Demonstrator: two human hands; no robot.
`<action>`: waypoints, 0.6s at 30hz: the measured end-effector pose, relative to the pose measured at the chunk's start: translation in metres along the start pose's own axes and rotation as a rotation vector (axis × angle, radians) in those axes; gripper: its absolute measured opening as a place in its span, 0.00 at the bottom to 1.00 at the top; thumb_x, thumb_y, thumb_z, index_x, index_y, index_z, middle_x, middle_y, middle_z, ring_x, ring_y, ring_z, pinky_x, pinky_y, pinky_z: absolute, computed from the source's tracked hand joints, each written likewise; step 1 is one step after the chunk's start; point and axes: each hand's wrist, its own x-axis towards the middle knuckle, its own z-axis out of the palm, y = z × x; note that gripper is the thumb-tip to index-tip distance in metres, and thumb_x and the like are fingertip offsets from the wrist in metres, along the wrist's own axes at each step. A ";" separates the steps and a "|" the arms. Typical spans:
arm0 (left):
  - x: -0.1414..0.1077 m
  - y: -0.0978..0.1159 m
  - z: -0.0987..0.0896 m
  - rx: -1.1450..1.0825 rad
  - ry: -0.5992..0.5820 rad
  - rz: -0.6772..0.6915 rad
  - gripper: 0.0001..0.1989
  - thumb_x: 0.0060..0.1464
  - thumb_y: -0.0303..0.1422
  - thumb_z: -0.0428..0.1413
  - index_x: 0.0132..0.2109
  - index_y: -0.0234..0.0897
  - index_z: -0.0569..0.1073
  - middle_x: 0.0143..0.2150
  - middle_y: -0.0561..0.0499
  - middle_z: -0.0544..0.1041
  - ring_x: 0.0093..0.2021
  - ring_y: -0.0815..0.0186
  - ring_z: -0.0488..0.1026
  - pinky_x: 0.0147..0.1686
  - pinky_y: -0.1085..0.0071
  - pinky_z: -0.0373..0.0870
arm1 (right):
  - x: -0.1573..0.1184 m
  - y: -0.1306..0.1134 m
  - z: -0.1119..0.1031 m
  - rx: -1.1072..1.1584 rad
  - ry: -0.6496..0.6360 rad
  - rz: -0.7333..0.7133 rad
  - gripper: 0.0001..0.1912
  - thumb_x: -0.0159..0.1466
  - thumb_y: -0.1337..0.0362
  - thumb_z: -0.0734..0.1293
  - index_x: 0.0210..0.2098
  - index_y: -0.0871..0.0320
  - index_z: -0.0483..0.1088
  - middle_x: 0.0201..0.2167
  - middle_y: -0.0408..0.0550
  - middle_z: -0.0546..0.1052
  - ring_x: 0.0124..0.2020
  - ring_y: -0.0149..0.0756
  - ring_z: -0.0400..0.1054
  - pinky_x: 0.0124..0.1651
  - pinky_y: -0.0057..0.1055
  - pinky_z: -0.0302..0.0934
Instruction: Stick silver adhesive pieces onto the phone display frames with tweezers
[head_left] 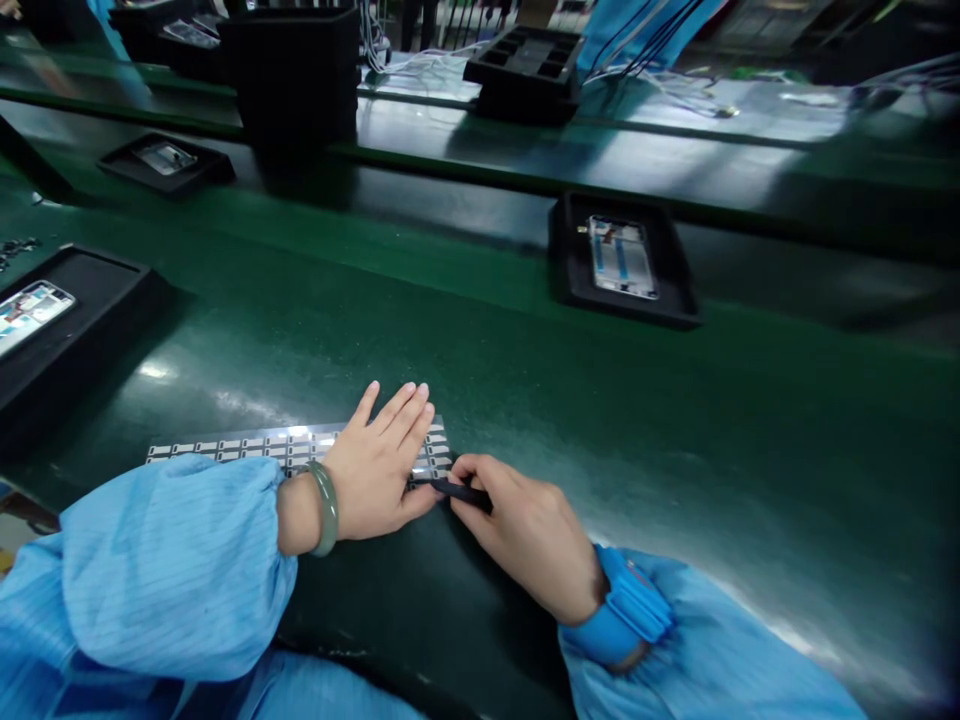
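Observation:
A clear sheet of small grey and black stickers (255, 443) lies on the green work surface in front of me. Flat across its right part rests my left hand (379, 465), fingers stretched out and thumb pointing right. My right hand (525, 525) pinches a slim black pen-like tool (471, 494), whose tip meets the sheet's lower right corner beside my left thumb. Part of the sheet is hidden under my left hand and sleeve.
A black tray (679, 290) with an opened phone body (621, 258) stands ahead on the right. On the left is another black tray (112, 272) holding a phone (34, 312). A further tray (214, 172) and a tall stack of black trays (296, 80) stand farther back.

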 end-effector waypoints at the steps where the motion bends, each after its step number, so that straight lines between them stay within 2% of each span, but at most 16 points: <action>1: 0.000 0.000 0.000 0.000 -0.003 0.001 0.35 0.61 0.47 0.41 0.64 0.22 0.52 0.67 0.35 0.44 0.67 0.52 0.38 0.62 0.47 0.36 | 0.000 0.000 0.000 -0.004 0.006 -0.024 0.04 0.59 0.70 0.62 0.33 0.56 0.65 0.26 0.42 0.76 0.25 0.32 0.71 0.26 0.26 0.58; 6: 0.000 -0.001 0.000 -0.001 -0.006 0.000 0.35 0.61 0.47 0.41 0.64 0.21 0.52 0.67 0.35 0.44 0.66 0.51 0.38 0.62 0.47 0.35 | -0.003 0.003 0.002 -0.023 0.050 -0.119 0.01 0.61 0.68 0.62 0.33 0.57 0.64 0.25 0.42 0.74 0.23 0.31 0.70 0.25 0.26 0.57; 10: 0.000 -0.002 0.001 0.004 0.000 0.005 0.35 0.61 0.48 0.40 0.64 0.21 0.52 0.66 0.35 0.45 0.66 0.51 0.38 0.62 0.47 0.36 | -0.005 0.006 0.003 -0.017 0.068 -0.168 0.04 0.64 0.66 0.59 0.33 0.57 0.63 0.25 0.43 0.73 0.23 0.31 0.69 0.25 0.26 0.57; 18: 0.000 -0.002 0.001 0.003 -0.001 -0.002 0.35 0.61 0.47 0.41 0.64 0.21 0.51 0.66 0.35 0.45 0.67 0.52 0.38 0.62 0.47 0.36 | -0.004 0.006 0.004 -0.005 0.089 -0.153 0.05 0.64 0.66 0.58 0.32 0.57 0.64 0.24 0.43 0.73 0.22 0.30 0.68 0.24 0.26 0.57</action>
